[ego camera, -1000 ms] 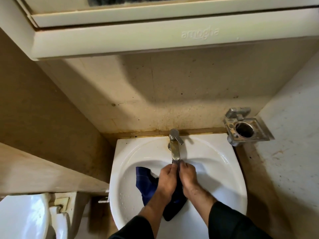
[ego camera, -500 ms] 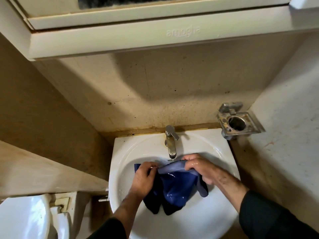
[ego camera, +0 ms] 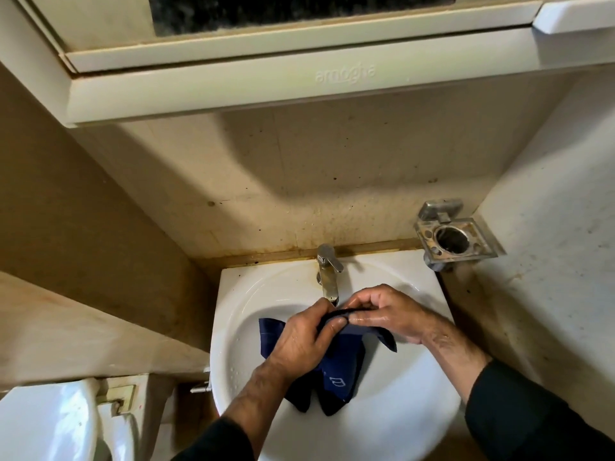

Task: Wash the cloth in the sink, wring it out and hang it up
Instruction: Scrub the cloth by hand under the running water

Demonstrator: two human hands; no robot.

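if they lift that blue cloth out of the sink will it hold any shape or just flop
Likely flops: the cloth already hangs in limp folds below the left hand and right hand. Probably heavy for its size and dripping, since the right hand's skin glistens wet. Not fragile.

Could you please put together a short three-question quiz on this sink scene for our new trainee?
1. True or false: the blue cloth lies untouched in the sink.
2. Which hands have a grip on the cloth? A) only the left hand B) only the right hand C) both
3. Fill in: the metal holder is fixed on the wall to the ____ of the tap.

Key: 1. False; it hangs from both hands over the basin. 2. C; both pinch its top edge just below the spout. 3. Right.
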